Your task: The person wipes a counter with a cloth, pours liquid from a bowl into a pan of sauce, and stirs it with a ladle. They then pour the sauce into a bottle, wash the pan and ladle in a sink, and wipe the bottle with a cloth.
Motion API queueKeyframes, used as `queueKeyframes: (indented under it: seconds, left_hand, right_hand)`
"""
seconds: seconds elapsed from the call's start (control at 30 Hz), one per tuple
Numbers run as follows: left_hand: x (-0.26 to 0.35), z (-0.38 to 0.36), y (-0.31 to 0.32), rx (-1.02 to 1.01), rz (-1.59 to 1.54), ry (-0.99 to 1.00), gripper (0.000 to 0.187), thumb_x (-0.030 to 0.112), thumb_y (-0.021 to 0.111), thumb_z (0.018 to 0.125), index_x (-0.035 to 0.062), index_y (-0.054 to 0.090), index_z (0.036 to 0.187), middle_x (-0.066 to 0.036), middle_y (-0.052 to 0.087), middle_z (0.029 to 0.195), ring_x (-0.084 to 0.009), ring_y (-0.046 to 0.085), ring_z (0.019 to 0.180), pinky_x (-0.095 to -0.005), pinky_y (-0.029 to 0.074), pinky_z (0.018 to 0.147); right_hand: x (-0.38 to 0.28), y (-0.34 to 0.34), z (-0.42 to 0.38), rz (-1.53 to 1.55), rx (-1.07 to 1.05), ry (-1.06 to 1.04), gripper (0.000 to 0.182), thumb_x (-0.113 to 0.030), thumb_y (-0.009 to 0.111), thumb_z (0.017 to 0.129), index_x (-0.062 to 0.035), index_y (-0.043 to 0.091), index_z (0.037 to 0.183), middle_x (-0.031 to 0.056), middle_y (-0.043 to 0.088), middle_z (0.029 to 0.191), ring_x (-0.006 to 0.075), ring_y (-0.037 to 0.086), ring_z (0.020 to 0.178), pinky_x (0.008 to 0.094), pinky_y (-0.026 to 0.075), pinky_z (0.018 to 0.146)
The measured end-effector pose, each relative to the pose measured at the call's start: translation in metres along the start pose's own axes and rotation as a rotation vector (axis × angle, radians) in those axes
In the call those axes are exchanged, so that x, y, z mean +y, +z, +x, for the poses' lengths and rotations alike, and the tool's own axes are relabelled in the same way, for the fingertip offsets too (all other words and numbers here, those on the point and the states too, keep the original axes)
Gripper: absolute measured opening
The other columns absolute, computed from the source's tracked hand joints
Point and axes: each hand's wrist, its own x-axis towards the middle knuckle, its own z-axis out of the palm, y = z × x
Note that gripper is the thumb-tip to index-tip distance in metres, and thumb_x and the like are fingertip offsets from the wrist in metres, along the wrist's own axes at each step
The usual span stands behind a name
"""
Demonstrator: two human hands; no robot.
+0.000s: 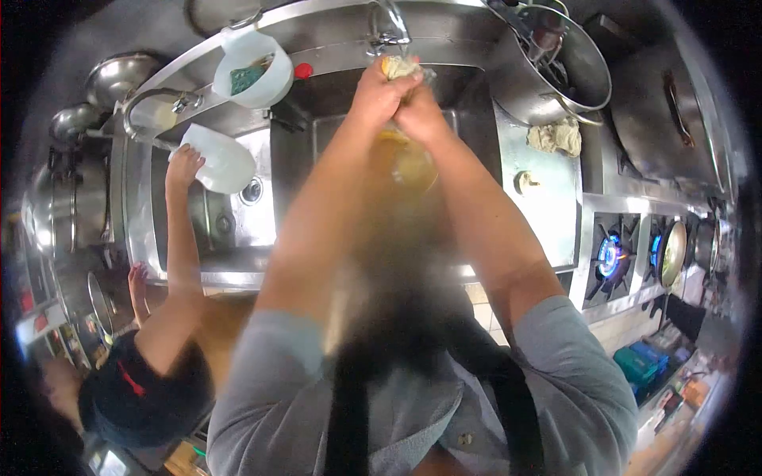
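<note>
Both my hands are closed together below the faucet point(390, 30), over the sink point(313, 87). My left hand point(376, 97) and my right hand point(418, 107) grip a crumpled cream cloth point(397, 67), which bulges out above the fingers with a bit of orange beside it. Running water seems to meet the cloth, though the spot is blurred. Beneath my wrists, a yellowish round thing point(413, 170) lies in the basin, too smeared to name.
At left, another person's hand point(186, 165) holds a white plastic container point(222, 163) by a second faucet point(155, 94). A white bucket point(270, 83) hangs at the back. Right are a large pot point(591, 71), a crumpled rag point(556, 137) and a lit burner point(609, 255).
</note>
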Motion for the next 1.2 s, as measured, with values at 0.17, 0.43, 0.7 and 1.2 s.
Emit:
queueKeyframes:
  seconds: [0.17, 0.43, 0.7, 1.2]
  left_hand:
    - [0.017, 0.003, 0.021, -0.058, -0.093, 0.099, 0.029, 0.005, 0.065, 0.084, -0.0024, 0.059, 0.111, -0.02, 0.069, 0.102, -0.0214, 0.066, 0.094, -0.0312, 0.052, 0.084]
    - [0.032, 0.014, 0.037, -0.037, -0.285, -0.01, 0.017, 0.011, 0.066, 0.089, -0.0019, 0.062, 0.1, -0.005, 0.058, 0.073, -0.0119, 0.052, 0.062, -0.0252, 0.043, 0.057]
    - [0.022, 0.015, 0.035, -0.026, -0.117, 0.005, 0.028, 0.028, 0.062, 0.094, 0.0064, 0.055, 0.077, 0.0, 0.048, 0.064, -0.0092, 0.044, 0.055, -0.0246, 0.036, 0.05]
    - [-0.04, -0.048, 0.02, -0.208, -0.096, -0.68, 0.019, 0.021, 0.063, 0.092, 0.0018, 0.062, 0.096, -0.008, 0.061, 0.076, -0.017, 0.062, 0.066, -0.0339, 0.053, 0.06]
  right_hand:
    - [0.021, -0.003, -0.001, -0.349, 0.092, -0.072, 0.036, -0.016, 0.059, 0.083, -0.0006, 0.058, 0.116, 0.0199, 0.064, 0.114, 0.0275, 0.062, 0.105, 0.0381, 0.048, 0.09]
    - [0.013, -0.023, 0.0, 0.441, 0.066, 0.222, 0.048, -0.01, 0.066, 0.079, 0.0, 0.054, 0.125, 0.0118, 0.063, 0.115, 0.0179, 0.061, 0.101, 0.032, 0.049, 0.083]
    - [-0.01, -0.019, 0.001, -0.246, 0.087, 0.356, 0.036, -0.012, 0.066, 0.073, -0.0002, 0.065, 0.107, 0.0247, 0.066, 0.103, 0.0361, 0.065, 0.096, 0.0415, 0.051, 0.082]
    - [-0.021, -0.066, -0.136, -1.004, -0.368, 0.554, 0.03, -0.023, 0.061, 0.081, -0.0084, 0.066, 0.107, 0.0149, 0.068, 0.107, 0.0303, 0.065, 0.101, 0.0421, 0.052, 0.085]
